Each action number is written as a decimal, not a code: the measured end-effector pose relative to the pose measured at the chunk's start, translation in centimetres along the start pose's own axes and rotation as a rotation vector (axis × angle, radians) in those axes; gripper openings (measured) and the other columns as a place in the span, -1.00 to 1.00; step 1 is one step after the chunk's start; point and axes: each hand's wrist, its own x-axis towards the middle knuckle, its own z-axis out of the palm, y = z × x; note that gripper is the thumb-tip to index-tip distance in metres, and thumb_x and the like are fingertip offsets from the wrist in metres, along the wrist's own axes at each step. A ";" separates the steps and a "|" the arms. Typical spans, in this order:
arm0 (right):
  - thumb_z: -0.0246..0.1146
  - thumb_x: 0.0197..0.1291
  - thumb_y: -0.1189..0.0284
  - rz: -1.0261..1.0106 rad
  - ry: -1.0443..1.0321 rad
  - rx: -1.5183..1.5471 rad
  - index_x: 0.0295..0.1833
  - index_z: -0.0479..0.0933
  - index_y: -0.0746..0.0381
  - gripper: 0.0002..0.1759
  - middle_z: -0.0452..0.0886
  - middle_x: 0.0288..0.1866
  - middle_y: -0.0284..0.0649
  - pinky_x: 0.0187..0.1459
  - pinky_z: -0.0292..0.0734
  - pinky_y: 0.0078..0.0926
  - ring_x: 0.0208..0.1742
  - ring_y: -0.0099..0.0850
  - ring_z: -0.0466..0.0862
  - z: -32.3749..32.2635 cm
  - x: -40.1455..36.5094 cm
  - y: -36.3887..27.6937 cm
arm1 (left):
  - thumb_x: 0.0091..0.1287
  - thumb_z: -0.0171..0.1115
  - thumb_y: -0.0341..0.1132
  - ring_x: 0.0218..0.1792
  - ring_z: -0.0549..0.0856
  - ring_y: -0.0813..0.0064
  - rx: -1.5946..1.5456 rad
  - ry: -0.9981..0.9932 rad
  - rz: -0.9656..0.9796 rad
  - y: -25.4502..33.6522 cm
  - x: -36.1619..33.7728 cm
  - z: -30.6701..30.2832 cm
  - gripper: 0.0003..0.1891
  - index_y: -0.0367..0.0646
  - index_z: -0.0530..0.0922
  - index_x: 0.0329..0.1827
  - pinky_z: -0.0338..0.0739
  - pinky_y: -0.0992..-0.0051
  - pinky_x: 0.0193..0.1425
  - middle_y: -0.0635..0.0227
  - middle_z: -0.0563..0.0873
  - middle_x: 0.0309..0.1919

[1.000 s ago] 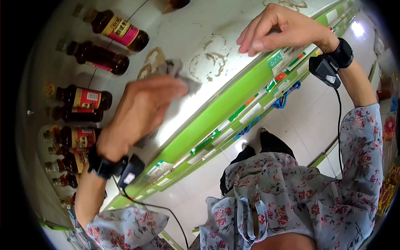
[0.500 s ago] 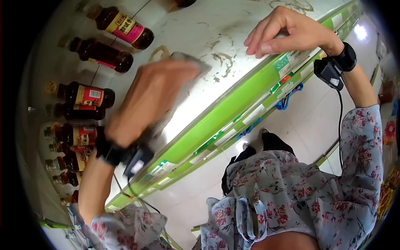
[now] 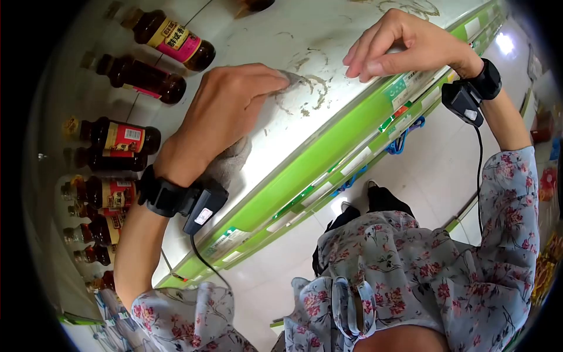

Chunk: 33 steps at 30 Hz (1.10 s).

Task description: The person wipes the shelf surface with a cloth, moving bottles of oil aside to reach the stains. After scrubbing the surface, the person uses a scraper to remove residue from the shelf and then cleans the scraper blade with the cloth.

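My left hand point(image 3: 226, 105) presses palm down on the white shelf point(image 3: 258, 170), its fingers wrapped over a grey cloth point(image 3: 230, 162). Cloth shows beyond the fingertips and again below the palm. Brown ring stains and smears point(image 3: 316, 88) mark the shelf just past those fingertips. Farther right, my right hand point(image 3: 399, 47) rests by the shelf's front edge, fingers loosely bent with a gap to the thumb and nothing in them. Both wrists wear black strapped devices with cables.
Dark sauce bottles line the left side, including a pink-and-yellow-labelled bottle point(image 3: 176, 41) and a red-labelled bottle point(image 3: 125, 138). A green price rail point(image 3: 328, 152) with tags runs along the shelf front. Blue looped items point(image 3: 399, 141) hang beneath it, above a tiled floor point(image 3: 422, 176).
My left hand, blurred before, is now sharp and slightly farther up with the cloth, its wrist shifted a little right. My right hand has stayed in place.
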 end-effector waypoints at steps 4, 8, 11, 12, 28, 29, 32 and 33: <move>0.40 0.29 0.46 -0.023 0.002 0.017 -0.17 0.80 0.34 -0.83 0.82 -0.07 -0.06 0.23 0.62 -0.26 0.19 -0.13 0.73 -0.1 0.1 0.3 | 0.12 0.27 -0.72 -0.04 0.81 0.13 0.058 -0.013 0.044 1.9 -3.0 -0.8 -0.64 -0.26 0.78 -0.05 0.72 0.29 0.12 0.10 0.82 -0.05; 0.39 0.29 0.46 -0.006 0.017 0.044 -0.17 0.80 0.34 -0.83 0.82 -0.08 -0.05 0.24 0.62 -0.25 0.19 -0.12 0.73 0.1 -0.1 0.0 | 0.08 0.23 -0.78 -0.02 0.82 0.11 -0.008 -0.021 -0.003 1.0 -1.4 -0.5 -0.56 -0.24 0.77 0.01 0.71 0.34 0.08 0.11 0.82 0.00; 0.39 0.28 0.49 -0.007 0.001 0.040 -0.17 0.80 0.35 -0.85 0.82 -0.08 -0.05 0.24 0.62 -0.24 0.19 -0.12 0.73 0.2 0.2 -0.1 | 0.09 0.24 -0.78 -0.03 0.83 0.14 -0.010 0.004 0.013 -0.1 0.3 -0.2 -0.57 -0.23 0.77 0.00 0.72 0.35 0.05 0.12 0.82 -0.02; 0.39 0.28 0.50 -0.006 -0.005 0.036 -0.17 0.80 0.35 -0.86 0.82 -0.08 -0.04 0.25 0.61 -0.24 0.19 -0.12 0.73 -0.1 0.2 0.0 | 0.09 0.24 -0.78 -0.04 0.83 0.15 -0.010 0.009 0.022 -0.3 0.6 -0.2 -0.57 -0.23 0.77 -0.01 0.73 0.36 0.04 0.13 0.82 -0.03; 0.41 0.35 0.45 -0.035 -0.019 0.128 0.01 0.78 0.29 -0.80 0.81 0.05 -0.07 0.27 0.60 -0.42 0.21 -0.31 0.73 -0.3 -0.6 0.0 | 0.08 0.25 -0.72 -0.05 0.80 0.06 -0.035 -0.057 -0.043 2.5 -3.1 -1.4 -0.62 -0.24 0.76 -0.05 0.71 0.27 0.05 0.10 0.81 -0.07; 0.41 0.34 0.45 -0.013 -0.023 0.138 0.02 0.78 0.29 -0.80 0.81 0.05 -0.07 0.27 0.60 -0.42 0.21 -0.30 0.73 -0.2 -0.6 -0.3 | 0.08 0.25 -0.73 -0.05 0.80 0.07 -0.016 -0.040 -0.034 2.6 -3.1 -1.2 -0.62 -0.23 0.76 -0.05 0.71 0.28 0.06 0.10 0.81 -0.07; 0.41 0.34 0.46 -0.002 -0.024 0.137 0.01 0.78 0.30 -0.80 0.81 0.05 -0.07 0.27 0.60 -0.41 0.21 -0.29 0.73 -0.3 -0.5 -0.4 | 0.11 0.25 -0.73 -0.13 0.80 0.04 0.001 0.045 0.026 1.5 -1.0 0.0 -0.63 -0.26 0.76 -0.03 0.70 0.30 -0.02 0.05 0.80 -0.11; 0.41 0.34 0.46 -0.007 -0.022 0.140 0.01 0.78 0.30 -0.80 0.81 0.05 -0.07 0.27 0.60 -0.41 0.21 -0.29 0.73 -0.2 -0.5 -0.3 | 0.12 0.25 -0.73 -0.15 0.79 0.03 -0.002 0.056 0.033 0.8 0.3 0.2 -0.63 -0.27 0.75 -0.02 0.70 0.30 -0.04 0.03 0.79 -0.12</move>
